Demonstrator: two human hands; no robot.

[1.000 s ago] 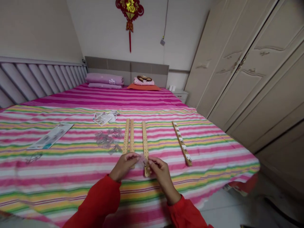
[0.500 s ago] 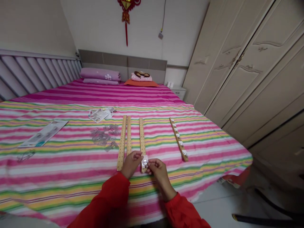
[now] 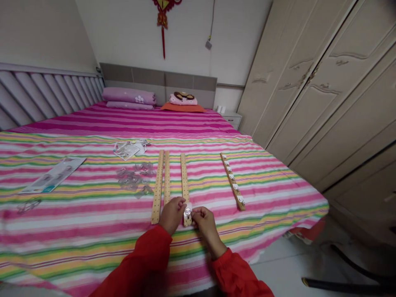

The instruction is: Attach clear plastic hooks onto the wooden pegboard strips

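A small adhesive hook [image 3: 187, 212] on a square clear or whitish pad lies over the near end of a perforated wooden strip [image 3: 185, 177]. My left hand [image 3: 173, 215] has its thumb and fingers closed on the pad's left edge. From the right, my right hand [image 3: 204, 222] pinches the other edge of the hook piece. Left of this strip lie two more perforated strips, a wider one [image 3: 157, 187] and a narrower one [image 3: 167, 177] partly hidden by my left hand. Off to the right, a strip [image 3: 232, 181] carries several white hooks in a row.
Loose clear hooks [image 3: 136, 177] are heaped left of the strips, with small packets [image 3: 130, 148] behind them. A long clear package [image 3: 55, 175] and a thin wire-like loop [image 3: 29, 205] lie farther left on the striped cloth [image 3: 93, 231]. Wardrobe doors [image 3: 309, 90] stand to the right.
Both hands stay at the strip's near end, holding the hook piece with only slight finger movement. The camera view has shifted a little.
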